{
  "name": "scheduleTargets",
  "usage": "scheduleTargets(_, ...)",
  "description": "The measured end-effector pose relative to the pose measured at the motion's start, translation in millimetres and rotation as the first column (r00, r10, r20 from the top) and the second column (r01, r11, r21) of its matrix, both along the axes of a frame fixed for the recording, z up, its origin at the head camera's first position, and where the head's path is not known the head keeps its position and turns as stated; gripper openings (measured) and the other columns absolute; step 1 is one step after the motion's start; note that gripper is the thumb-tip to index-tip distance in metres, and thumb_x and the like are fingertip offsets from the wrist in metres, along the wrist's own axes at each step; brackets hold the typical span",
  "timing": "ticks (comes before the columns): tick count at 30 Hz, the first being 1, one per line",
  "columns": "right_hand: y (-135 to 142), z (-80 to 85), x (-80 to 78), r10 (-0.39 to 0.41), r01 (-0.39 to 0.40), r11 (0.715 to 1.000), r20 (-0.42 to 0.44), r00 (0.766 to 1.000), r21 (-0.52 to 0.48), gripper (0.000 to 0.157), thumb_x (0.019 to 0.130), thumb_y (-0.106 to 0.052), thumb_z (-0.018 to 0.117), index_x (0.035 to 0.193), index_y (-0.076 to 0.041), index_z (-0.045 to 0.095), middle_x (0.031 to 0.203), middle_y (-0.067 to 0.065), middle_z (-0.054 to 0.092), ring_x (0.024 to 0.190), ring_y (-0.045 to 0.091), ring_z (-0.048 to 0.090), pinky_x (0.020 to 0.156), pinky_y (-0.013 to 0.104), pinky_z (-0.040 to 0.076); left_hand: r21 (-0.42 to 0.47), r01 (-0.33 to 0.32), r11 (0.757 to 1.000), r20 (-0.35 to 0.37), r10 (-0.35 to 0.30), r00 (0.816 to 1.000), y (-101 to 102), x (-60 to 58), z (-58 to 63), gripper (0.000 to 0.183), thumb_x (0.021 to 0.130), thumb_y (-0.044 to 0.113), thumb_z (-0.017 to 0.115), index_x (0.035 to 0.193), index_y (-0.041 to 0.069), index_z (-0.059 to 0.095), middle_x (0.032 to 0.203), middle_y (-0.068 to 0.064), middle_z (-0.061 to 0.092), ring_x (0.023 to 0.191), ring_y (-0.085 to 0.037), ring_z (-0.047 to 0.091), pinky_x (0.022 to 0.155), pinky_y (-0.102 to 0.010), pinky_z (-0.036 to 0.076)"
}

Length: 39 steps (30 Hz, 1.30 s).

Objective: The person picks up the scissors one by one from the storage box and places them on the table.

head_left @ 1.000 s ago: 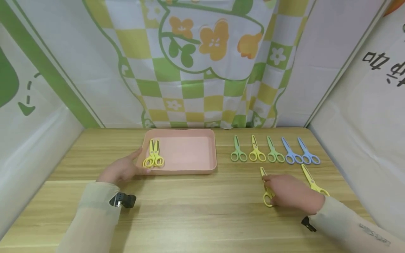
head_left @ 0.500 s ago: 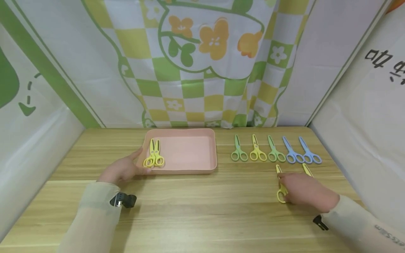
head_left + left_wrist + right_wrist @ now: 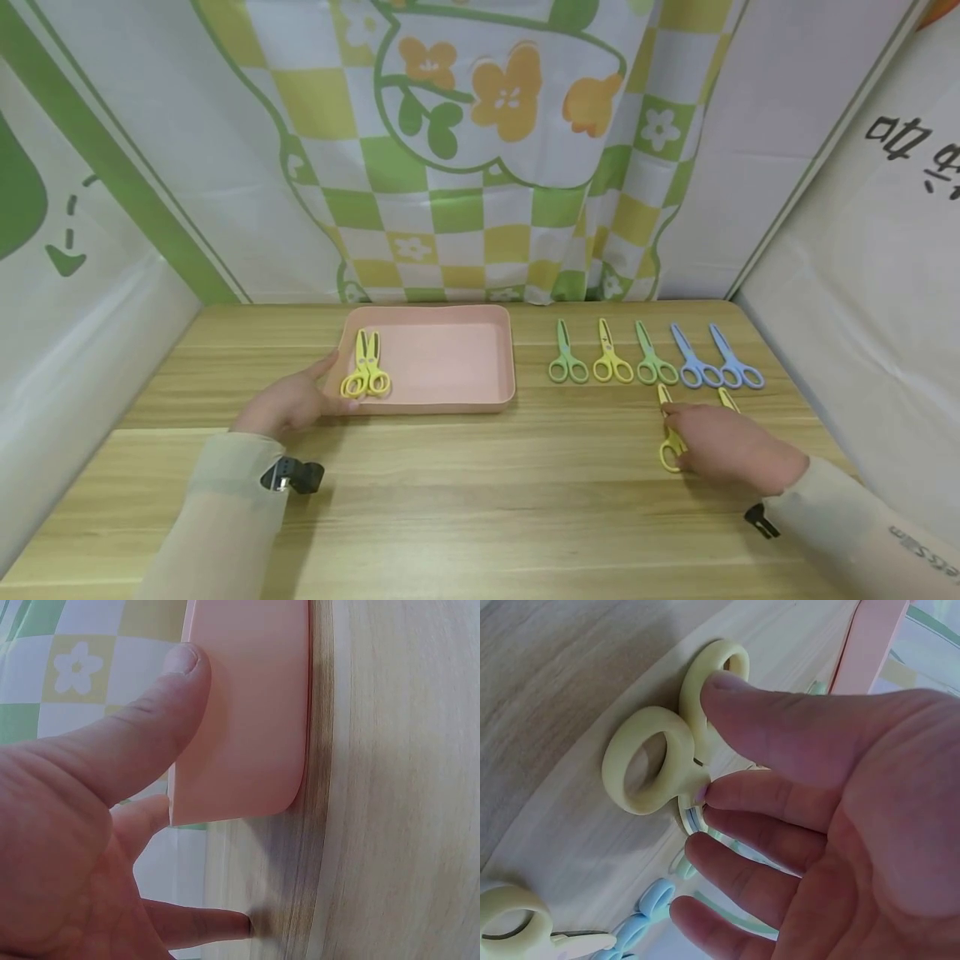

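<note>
My right hand [image 3: 731, 446] pinches a pair of yellow scissors [image 3: 622, 769] between thumb and fingertips, over the right side of the table. The blades point away from me, below the row of scissors. Another yellow pair [image 3: 728, 401] lies just beyond that hand, mostly hidden by it in the head view. At the pink tray's [image 3: 442, 358] near left corner is my left hand [image 3: 288, 404]. Its thumb lies against the tray's front wall and a finger touches the left side, while the other fingers spread straight. Two yellow scissors [image 3: 365, 371] lie side by side at the tray's left end.
Along the back right stands a row: green scissors [image 3: 567, 367], yellow scissors [image 3: 612, 365], more green scissors [image 3: 656, 367], then blue scissors [image 3: 699, 368] and a second blue pair [image 3: 738, 368]. A checkered curtain [image 3: 457, 242] hangs behind the wooden table [image 3: 480, 508].
My right hand has carried the yellow scissors rightward, then slightly away from me toward the row, partly covering the other yellow pair. The left hand and tray have stayed put.
</note>
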State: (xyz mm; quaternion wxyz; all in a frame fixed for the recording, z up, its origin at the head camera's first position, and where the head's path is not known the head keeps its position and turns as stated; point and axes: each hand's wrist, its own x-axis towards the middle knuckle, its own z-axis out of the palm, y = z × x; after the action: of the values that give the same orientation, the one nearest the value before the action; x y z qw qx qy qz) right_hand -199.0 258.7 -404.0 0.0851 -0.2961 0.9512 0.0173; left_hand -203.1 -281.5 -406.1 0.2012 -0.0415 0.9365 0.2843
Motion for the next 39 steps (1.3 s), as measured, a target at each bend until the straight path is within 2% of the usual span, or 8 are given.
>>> scheduleTargets(6,-2.4,2.8,1.1,-0.011,0.011,1.000,0.007,1.000,0.008,0.047,0.078,-0.019,0.071,0.116,0.007,0.060,0.131,0.024,0.049,0.110,0.043,0.051,0.089,0.053,0.043,0.005,-0.009,1.000,0.003,0.009,1.000,-2.1,1.4,-1.3,0.110,0.072,0.063,0.066,0.151,0.023,0.000,0.144,-0.034,0.018,0.126,-0.056,0.020,0.096,-0.068,0.019)
scheduleTargets(12,-13.9,8.9,-4.6,0.030,-0.036,0.997,-0.092,0.995,-0.063,0.047,0.084,-0.020,0.066,0.122,0.006,0.056,0.129,0.021,0.051,0.107,0.041,0.054,0.085,0.051,0.046,0.000,0.011,1.000,-0.025,-0.011,1.000,-3.4,0.9,-1.2,0.108,0.075,0.061,0.066,0.151,0.019,0.002,0.143,-0.035,0.021,0.125,-0.055,0.024,0.097,-0.067,0.021)
scheduleTargets(15,-39.6,13.8,-9.8,0.083,-0.100,0.989,-0.151,0.985,-0.107,0.048,0.088,-0.025,0.064,0.125,0.004,0.054,0.131,0.021,0.050,0.110,0.039,0.053,0.089,0.050,0.044,0.003,0.001,1.000,-0.022,-0.001,1.000,-3.6,0.7,-0.6,0.109,0.074,0.061,0.066,0.151,0.020,0.002,0.143,-0.034,0.020,0.125,-0.055,0.024,0.097,-0.066,0.021)
scheduleTargets(18,-77.9,15.7,-15.7,0.164,-0.194,0.971,-0.202,0.966,-0.138,0.061,0.087,-0.036,0.064,0.132,0.003,0.049,0.138,0.020,0.044,0.120,0.035,0.046,0.094,0.049,0.040,0.017,-0.024,1.000,-0.006,0.024,1.000,-2.2,0.3,-0.1,0.111,0.072,0.063,0.067,0.151,0.022,0.002,0.144,-0.033,0.020,0.126,-0.054,0.023,0.097,-0.066,0.020)
scheduleTargets(22,-140.6,13.1,-20.5,0.252,-0.285,0.947,-0.207,0.945,-0.147,0.081,0.087,-0.056,0.054,0.144,-0.002,0.033,0.150,0.012,0.027,0.133,0.027,0.030,0.101,0.050,0.032,0.014,-0.035,0.999,0.002,0.035,0.999,-0.9,-0.7,-0.3,0.112,0.071,0.064,0.067,0.151,0.022,0.002,0.144,-0.033,0.021,0.126,-0.054,0.024,0.097,-0.066,0.022)
scheduleTargets(28,-240.5,7.4,-19.8,0.367,-0.374,0.920,-0.078,0.927,-0.121,0.094,0.084,-0.075,0.029,0.151,-0.011,0.011,0.156,0.003,0.006,0.140,0.020,0.007,0.108,0.051,0.014,0.003,-0.025,1.000,-0.013,0.025,1.000,-3.1,0.5,-1.4,0.111,0.072,0.063,0.067,0.151,0.019,0.003,0.143,-0.034,0.022,0.125,-0.054,0.027,0.097,-0.066,0.023)
scheduleTargets(32,-293.4,2.3,-20.7,0.384,-0.381,0.916,0.008,0.923,-0.124,0.093,0.083,-0.077,0.027,0.151,-0.017,0.011,0.156,-0.001,0.007,0.140,0.015,0.004,0.109,0.050,0.009,0.008,-0.014,1.000,-0.030,0.014,0.999,-3.4,2.0,-2.0,0.112,0.071,0.064,0.067,0.151,0.019,0.004,0.142,-0.034,0.025,0.123,-0.054,0.030,0.095,-0.067,0.025)
scheduleTargets(39,-336.7,-2.2,-34.6,0.312,-0.297,0.949,0.160,0.937,-0.109,0.089,0.082,-0.078,0.019,0.150,-0.020,0.022,0.154,-0.003,0.018,0.140,0.015,0.010,0.109,0.051,0.005,0.029,-0.005,1.000,-0.045,0.007,0.999,-3.0,0.6,-1.5,0.107,0.074,0.060,0.068,0.152,0.021,0.005,0.141,-0.033,0.029,0.123,-0.053,0.032,0.094,-0.067,0.026)
